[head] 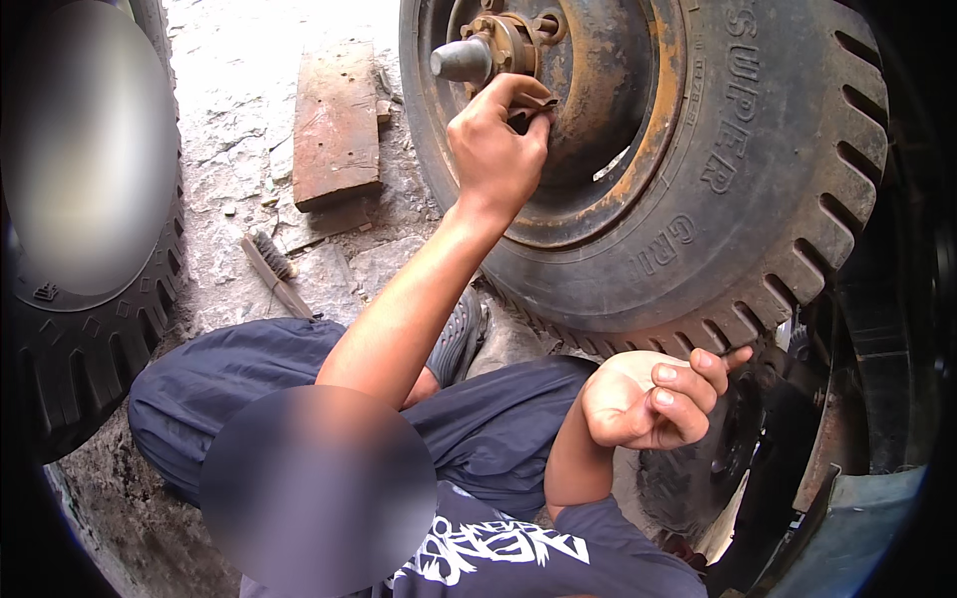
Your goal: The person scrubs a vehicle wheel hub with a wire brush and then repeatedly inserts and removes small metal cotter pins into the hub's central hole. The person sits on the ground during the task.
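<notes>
My left hand [497, 146] reaches up to the hub of a large truck wheel and pinches a small folded brown piece [532, 107], possibly sandpaper or cloth, between thumb and fingers. It is beside the rusty bolted hub flange [516, 46], just below the grey conical hub cap [461, 60]. Around the hub are the rusty steel rim [665, 90] and the worn black tyre [736, 187]. My right hand [654, 400] is palm up near the tyre's lower tread, its fingers loosely curled and holding nothing; one fingertip is close to the tread, and contact cannot be told.
A wire brush with a wooden handle [275, 273] lies on the rough stone ground, below a reddish-brown wooden block [336, 127]. Another tyre [90, 359] stands at the left, partly behind a blurred patch. Dark vehicle parts and a bluish panel [860, 523] are at the right.
</notes>
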A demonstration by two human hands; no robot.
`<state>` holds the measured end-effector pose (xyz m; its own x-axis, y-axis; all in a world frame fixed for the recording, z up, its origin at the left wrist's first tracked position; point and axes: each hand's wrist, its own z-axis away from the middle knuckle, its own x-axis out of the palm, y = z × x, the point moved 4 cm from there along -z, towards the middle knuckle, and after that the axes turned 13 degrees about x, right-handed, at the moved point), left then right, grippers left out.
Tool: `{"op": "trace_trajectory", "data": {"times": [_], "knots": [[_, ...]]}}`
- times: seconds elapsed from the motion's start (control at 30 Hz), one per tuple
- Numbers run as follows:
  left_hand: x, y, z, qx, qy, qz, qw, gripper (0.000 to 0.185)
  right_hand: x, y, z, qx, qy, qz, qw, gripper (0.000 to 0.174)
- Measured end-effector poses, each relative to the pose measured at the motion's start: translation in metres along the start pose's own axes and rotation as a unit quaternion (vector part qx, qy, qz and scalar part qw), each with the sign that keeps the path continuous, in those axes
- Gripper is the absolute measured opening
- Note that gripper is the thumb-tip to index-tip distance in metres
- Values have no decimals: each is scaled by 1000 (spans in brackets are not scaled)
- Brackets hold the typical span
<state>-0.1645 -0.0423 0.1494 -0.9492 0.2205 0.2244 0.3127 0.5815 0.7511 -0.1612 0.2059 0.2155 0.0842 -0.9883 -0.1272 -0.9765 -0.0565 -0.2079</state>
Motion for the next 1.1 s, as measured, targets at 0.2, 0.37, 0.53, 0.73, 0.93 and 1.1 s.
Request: {"op": "trace_trajectory", "data": {"times": [0.2, 0.37, 0.53, 0.73, 0.93, 1.1], "knots": [[6, 0, -7, -13, 76, -28, 997, 16, 1, 1, -1, -19, -4, 7, 1000, 6], [5, -2, -6, -3, 36, -37, 999, 14, -2, 2, 0, -20, 4, -1, 1000, 10], [-19, -32, 29, -20, 0, -100, 995, 16, 3, 1, -2, -14, 9, 5, 1000, 16], [-92, -31, 54, -83, 45, 22, 995, 15, 2, -1, 2, -30, 8, 33, 999, 13], [-137, -48, 82, -179, -82, 40, 980, 12, 44, -8, 40, 102, -124, -153, 975, 9], [-129, -25, 66, -102, -225, -50, 968, 15, 129, 24, 91, 420, -317, -157, 836, 56]]}}
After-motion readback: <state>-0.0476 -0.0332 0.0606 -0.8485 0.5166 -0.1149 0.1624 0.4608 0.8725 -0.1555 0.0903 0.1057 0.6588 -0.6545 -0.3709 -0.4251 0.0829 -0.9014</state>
